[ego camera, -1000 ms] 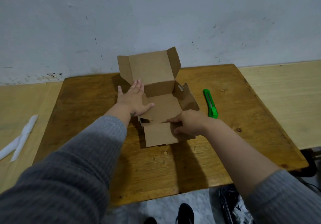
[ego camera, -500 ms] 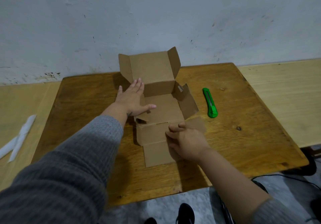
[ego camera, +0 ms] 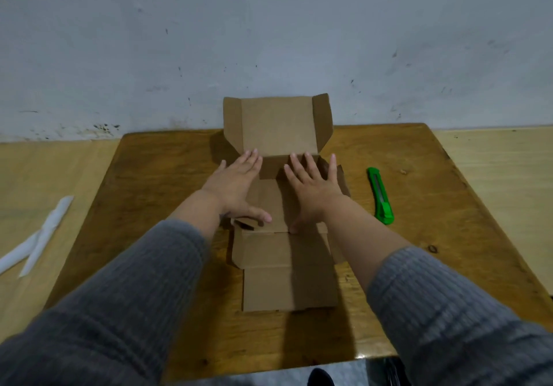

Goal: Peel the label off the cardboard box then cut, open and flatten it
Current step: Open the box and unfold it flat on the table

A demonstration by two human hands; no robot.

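The brown cardboard box (ego camera: 287,283) lies unfolded on the wooden table (ego camera: 149,194). Its front panels are flat toward me. Its lid panel with two side tabs still stands upright at the back against the wall. My left hand (ego camera: 236,188) lies flat with straight fingers on the box's left side. My right hand (ego camera: 311,188) lies flat with spread fingers on the right side flap, pressing it down. A green utility knife (ego camera: 380,195) lies on the table to the right of the box.
White peeled strips (ego camera: 39,236) lie on the lighter surface at the left. A grey wall stands right behind the table. The table's front edge is near me, with the floor and a dark shoe (ego camera: 320,378) below it.
My right hand left the front panel, which now lies flat, and moved up onto the right side flap, pushing it down. My left hand stayed on the left side.
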